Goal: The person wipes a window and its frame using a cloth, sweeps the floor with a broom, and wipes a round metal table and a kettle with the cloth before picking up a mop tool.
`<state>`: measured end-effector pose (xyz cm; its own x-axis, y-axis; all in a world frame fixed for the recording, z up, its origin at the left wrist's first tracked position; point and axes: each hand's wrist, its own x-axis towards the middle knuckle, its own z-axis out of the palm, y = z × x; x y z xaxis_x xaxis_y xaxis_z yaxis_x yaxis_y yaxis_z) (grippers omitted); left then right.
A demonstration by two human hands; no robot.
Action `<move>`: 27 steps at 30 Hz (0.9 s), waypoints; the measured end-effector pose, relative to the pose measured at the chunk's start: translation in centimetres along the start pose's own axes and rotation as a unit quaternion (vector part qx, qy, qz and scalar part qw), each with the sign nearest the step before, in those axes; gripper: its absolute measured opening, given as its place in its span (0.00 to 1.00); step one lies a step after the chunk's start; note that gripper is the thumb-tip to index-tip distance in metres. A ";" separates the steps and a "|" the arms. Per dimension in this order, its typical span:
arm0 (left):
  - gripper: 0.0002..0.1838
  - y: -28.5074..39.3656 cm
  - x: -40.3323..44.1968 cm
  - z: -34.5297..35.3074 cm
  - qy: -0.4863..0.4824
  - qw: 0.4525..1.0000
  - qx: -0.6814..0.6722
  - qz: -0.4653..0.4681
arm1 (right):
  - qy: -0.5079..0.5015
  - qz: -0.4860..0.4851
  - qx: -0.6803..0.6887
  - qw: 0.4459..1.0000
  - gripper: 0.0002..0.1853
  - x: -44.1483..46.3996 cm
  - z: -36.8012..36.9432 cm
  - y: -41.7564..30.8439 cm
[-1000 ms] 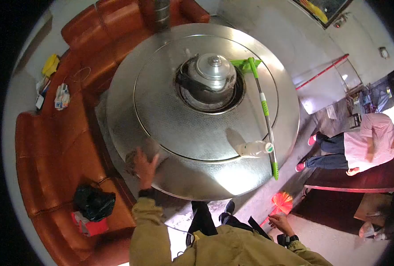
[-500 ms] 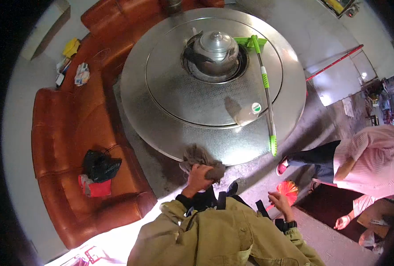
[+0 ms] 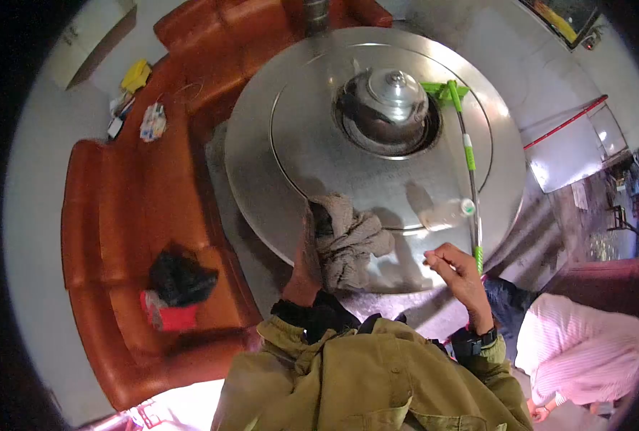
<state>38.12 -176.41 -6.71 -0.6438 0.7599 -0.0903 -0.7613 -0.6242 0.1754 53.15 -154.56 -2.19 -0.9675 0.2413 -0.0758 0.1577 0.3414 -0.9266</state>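
A crumpled grey-brown cloth [image 3: 352,244] lies bunched over the near edge of the round metal table [image 3: 251,165]. My left hand [image 3: 305,251] is closed on the cloth's left side, its fingers mostly hidden behind the folds. To the right of the cloth, my right hand [image 3: 463,280] is raised near the table's edge. Its fingers are loosely bent and a little apart, with nothing visible in them. Just beyond it are a clear bottle [image 3: 442,215] with a green-and-white cap, lying on its side, and a long-handled tool with a green head [image 3: 452,93].
A metal kettle [image 3: 391,100] sits in the table's central opening. An orange-brown sofa [image 3: 111,237] curves along the left, with a black bag [image 3: 179,276] on it. A person in a striped pink top [image 3: 582,345] bends low at the right.
My left hand has brought the cloth forward onto the table. My right hand has risen toward the table's edge. The person at the right has bent lower, and the view has shifted.
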 end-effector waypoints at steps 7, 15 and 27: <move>0.26 10.9 2.7 -2.9 0.065 0.985 0.159 -0.016 | 0.065 -0.114 -0.054 0.990 0.34 12.1 13.9 -5.3; 0.26 14.7 6.1 -3.3 0.113 0.925 0.238 -0.274 | 0.115 -0.008 -0.126 0.985 0.40 17.0 19.4 -5.0; 0.23 16.3 21.5 -0.2 -0.032 0.732 0.672 -0.105 | 0.470 0.105 0.464 0.744 0.18 18.4 4.2 -3.5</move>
<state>11.85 -170.26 -5.94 -0.4848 0.8478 -0.2149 -0.0521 0.2173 0.9747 33.97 -155.12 -1.88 -0.3066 0.8777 -0.3683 -0.3402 -0.4625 -0.8188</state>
